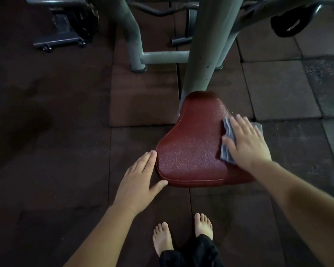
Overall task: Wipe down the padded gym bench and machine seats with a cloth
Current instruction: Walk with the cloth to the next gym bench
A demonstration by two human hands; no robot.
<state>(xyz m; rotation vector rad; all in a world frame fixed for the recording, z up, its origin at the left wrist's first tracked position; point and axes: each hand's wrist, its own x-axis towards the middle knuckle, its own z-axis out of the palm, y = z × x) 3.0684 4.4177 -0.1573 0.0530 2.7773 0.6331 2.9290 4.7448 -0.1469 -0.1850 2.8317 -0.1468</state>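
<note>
**Desk:** What have you got on the head view?

**Op:** Biggest first: dark rubber floor (66, 170) all around, and a grey post (204, 54) from the machine coming down at the middle. At its foot is the red seat (191, 151), dead centre in my view. It is wide at the near edge and narrows toward the post, so its long axis runs straight away from me.

**Desk:** Hands?

**Op:** My right hand (247, 143) lies flat on the seat's right side, fingers straight and spread, pressing down and not gripping. My left hand (137, 185) is against the seat's left edge. Its fingers are straight alongside the padding, the thumb touches the near-left corner, and it holds nothing.

**Desk:** And the cloth?

**Op:** The cloth (227, 143) is grey and folded, pinned under the right palm. Part of it shows on the seat toward the thumb side, and a corner pokes out past the fingers over the right rim.

**Desk:** So where does the stroke go?

**Op:** As I read it, nearly all the bare padding lies left of my right fingers, across the short axis. The right hand is the one on the cloth, so it should sweep leftward toward the left hand, which looks placed to steady the seat. The narrow far end by the post needs its own pass.
</note>
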